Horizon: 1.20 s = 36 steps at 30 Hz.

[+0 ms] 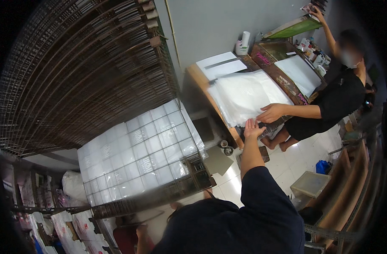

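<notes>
A loose stack of translucent white plastic sheets [240,91] is carried on a wooden tabletop [200,82]. At the stack's six o'clock edge, the right hand [253,128] is held palm up, its fingers extended and unclosed. At four o'clock, the corner is reached by a co-worker's hand [273,113]. At seven o'clock, the left hand [142,233] is blurred; its fingers' state cannot be told. At eight o'clock, printed clear sheets [136,142] are spread on a dark metal wire rack [200,174].
</notes>
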{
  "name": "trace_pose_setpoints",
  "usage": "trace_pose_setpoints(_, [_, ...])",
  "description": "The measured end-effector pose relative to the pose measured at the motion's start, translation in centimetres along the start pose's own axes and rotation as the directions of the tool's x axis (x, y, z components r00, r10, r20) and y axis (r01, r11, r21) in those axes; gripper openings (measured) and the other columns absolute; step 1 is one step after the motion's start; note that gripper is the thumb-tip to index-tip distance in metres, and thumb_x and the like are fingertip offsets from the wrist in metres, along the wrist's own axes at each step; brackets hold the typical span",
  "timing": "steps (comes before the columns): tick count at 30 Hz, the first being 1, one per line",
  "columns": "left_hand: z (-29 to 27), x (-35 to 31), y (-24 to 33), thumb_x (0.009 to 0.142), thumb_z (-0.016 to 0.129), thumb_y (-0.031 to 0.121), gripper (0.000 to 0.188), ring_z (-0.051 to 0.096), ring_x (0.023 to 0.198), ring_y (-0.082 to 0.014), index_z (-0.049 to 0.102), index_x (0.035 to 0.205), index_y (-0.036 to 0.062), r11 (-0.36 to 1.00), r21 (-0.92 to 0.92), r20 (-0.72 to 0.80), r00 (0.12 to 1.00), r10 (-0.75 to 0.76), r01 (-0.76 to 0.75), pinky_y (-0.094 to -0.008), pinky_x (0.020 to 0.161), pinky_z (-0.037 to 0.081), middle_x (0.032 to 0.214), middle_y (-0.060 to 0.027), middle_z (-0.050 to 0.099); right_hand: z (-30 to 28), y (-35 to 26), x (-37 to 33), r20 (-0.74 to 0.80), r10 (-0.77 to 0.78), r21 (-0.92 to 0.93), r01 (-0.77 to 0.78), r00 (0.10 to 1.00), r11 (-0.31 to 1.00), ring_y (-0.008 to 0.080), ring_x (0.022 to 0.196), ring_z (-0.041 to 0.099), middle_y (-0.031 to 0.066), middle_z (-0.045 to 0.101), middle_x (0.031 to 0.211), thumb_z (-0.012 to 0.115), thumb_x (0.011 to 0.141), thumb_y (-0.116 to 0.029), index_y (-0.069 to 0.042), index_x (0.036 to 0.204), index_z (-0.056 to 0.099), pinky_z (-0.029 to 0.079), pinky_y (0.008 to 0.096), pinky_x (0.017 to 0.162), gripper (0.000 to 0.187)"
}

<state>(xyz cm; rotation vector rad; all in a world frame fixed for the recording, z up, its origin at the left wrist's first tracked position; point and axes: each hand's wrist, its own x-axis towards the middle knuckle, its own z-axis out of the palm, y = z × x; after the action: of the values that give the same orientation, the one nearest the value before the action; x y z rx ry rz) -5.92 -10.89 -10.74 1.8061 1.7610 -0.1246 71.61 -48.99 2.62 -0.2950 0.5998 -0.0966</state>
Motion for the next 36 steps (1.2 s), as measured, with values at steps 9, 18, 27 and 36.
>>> trace_pose_setpoints(9, [-1.6,-5.8,3.4,0.076,0.058,0.038,0.034,0.055,0.081,-0.0294,0.061,0.089,0.0060,0.998,0.062,-0.005,0.999,-0.032,0.033,-0.0381,0.070,0.045,0.086,-0.0146,0.058,1.0,0.0,8.6,-0.318,-0.181,-0.620,-0.059,0.931,0.783,0.0175,0.061,0.055,0.0116,0.058,0.080,0.066,0.070,-0.018,0.006,0.093,0.055,0.043,0.0287,0.049,0.035])
trace_pose_setpoints(18, [-0.7,-5.5,22.4,0.077,0.064,0.022,0.021,0.053,0.071,-0.0135,0.059,0.090,0.0052,0.838,-0.210,0.008,0.856,0.517,-0.504,-0.0293,0.062,0.044,0.077,-0.0027,0.058,2.7,-4.8,3.0,-0.011,-0.215,-0.707,0.144,0.977,0.692,0.0192,0.066,0.055,0.0076,0.056,0.080,0.055,0.070,-0.008,-0.004,0.085,0.055,0.048,0.0294,0.058,0.015])
trace_pose_setpoints(27, [2.5,-17.0,52.7,0.065,0.064,0.060,0.088,0.047,0.108,-0.0281,0.033,0.130,0.0096,0.802,-0.545,0.800,0.439,0.409,0.246,-0.0434,0.086,0.042,0.122,-0.0162,0.042,13.0,-12.1,-18.7,0.499,-0.012,-0.602,0.356,0.867,0.715,0.0170,0.092,0.051,0.0063,0.051,0.099,0.047,0.074,-0.004,-0.006,0.107,0.044,0.043,0.0296,0.080,0.033])
trace_pose_setpoints(36, [13.7,-27.0,62.4,0.068,0.064,0.049,0.073,0.052,0.103,-0.0308,0.040,0.119,0.0024,0.624,-0.220,0.895,-0.101,0.435,0.750,-0.0412,0.088,0.044,0.115,-0.0194,0.046,12.8,-20.5,-32.8,0.722,0.102,-0.567,0.501,0.684,0.654,0.0202,0.100,0.051,0.0112,0.050,0.111,0.049,0.074,-0.013,-0.003,0.125,0.033,0.042,0.0317,0.087,0.054])
